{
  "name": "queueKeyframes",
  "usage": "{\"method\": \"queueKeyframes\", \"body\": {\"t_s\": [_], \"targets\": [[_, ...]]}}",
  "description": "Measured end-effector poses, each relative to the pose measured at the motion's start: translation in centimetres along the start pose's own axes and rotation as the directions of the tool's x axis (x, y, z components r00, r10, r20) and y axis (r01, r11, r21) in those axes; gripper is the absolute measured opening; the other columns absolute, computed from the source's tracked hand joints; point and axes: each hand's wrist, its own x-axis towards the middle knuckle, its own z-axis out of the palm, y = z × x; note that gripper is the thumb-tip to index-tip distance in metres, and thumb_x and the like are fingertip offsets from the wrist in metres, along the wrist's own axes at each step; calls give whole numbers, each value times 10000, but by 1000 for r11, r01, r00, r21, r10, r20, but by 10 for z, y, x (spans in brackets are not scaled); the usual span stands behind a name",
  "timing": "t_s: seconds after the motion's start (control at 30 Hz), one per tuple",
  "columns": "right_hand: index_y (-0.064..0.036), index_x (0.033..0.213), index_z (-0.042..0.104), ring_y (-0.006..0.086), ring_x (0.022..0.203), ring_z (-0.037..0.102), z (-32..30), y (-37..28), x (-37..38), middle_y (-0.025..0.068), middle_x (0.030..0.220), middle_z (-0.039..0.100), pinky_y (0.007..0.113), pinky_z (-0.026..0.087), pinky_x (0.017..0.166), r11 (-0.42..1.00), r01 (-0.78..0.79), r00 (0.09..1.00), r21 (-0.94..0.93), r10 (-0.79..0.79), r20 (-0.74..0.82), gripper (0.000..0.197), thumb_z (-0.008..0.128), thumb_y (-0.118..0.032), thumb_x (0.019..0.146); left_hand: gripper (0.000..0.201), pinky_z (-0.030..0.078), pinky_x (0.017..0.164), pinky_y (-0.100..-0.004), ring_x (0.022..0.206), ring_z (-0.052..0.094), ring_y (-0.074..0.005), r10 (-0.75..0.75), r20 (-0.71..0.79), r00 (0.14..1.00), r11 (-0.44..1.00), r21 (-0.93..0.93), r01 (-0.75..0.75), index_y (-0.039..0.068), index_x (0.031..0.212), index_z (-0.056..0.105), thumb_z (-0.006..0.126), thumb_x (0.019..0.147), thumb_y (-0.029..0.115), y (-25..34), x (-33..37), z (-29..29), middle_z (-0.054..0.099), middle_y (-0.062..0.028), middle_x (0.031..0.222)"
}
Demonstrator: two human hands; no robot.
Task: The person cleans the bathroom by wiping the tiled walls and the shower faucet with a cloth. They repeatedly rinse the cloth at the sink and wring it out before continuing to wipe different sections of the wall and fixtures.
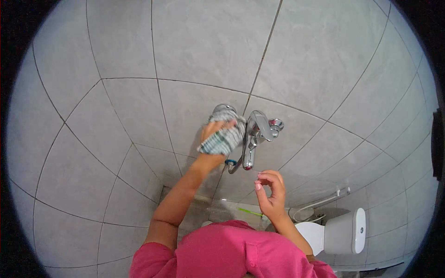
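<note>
A chrome mixer tap [254, 134] is fixed to the grey tiled wall, its lever on top and its spout pointing down. My left hand [212, 132] is closed on a striped white and green cloth [227, 139], pressing it around the left end of the tap. That end is mostly covered, with only the round wall flange [224, 108] showing above the cloth. Below the spout and a little to its right, my right hand [272, 192] hovers with fingers curled and thumb apart, holding nothing and not touching the tap.
A shower hose [236, 166] bends beneath the tap, beside a blue-ringed fitting [230, 162]. On the lower right stands a white toilet [340, 231]. A thin pale hose [320, 204] runs along the wall near it. Something bright green and long [249, 211] lies low down.
</note>
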Motion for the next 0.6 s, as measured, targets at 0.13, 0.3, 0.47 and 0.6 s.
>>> {"method": "queueKeyframes", "body": {"t_s": [0.13, 0.3, 0.47, 0.6], "targets": [[-11, 922, 531, 139, 715, 524, -3, 2, 1, 110, 913, 505, 239, 442, 626, 999, 19, 1000, -26, -19, -2, 185, 556, 13, 741, 466, 359, 876, -394, 1009, 436, -323, -7, -178, 984, 1000, -27, 2, 131, 1171, 482, 558, 715, 79, 4, 2, -3, 459, -135, 1098], [-10, 911, 536, 137, 708, 519, -2, 3, -2, 102, 886, 508, 239, 442, 624, 998, 11, 1000, -60, -11, 1, 169, 558, 5, 744, 399, 385, 852, -353, 982, 470, -292, -195, -91, 977, 945, -283, 162, 91, 1134, 504, 530, 737, 51, 2, -19, -9, 469, -148, 1100], [-9, 897, 541, 143, 707, 518, -4, 8, -4, 88, 863, 511, 240, 438, 611, 997, -45, 998, -64, 48, 48, 144, 561, -23, 755, 307, 432, 778, -353, 852, 562, -311, -381, 575, 724, 900, 53, 432, -9, 916, 589, 555, 664, 164, -20, -69, 12, 580, -194, 860], [-18, 906, 543, 168, 724, 518, 0, 15, -12, 92, 885, 504, 253, 436, 612, 990, -131, 965, -51, 139, 222, 154, 565, -72, 764, 327, 448, 727, -391, 794, 570, -353, -212, 919, 333, 967, 148, 206, -26, 766, 608, 574, 580, 241, -15, -84, 7, 582, -223, 778]]}}
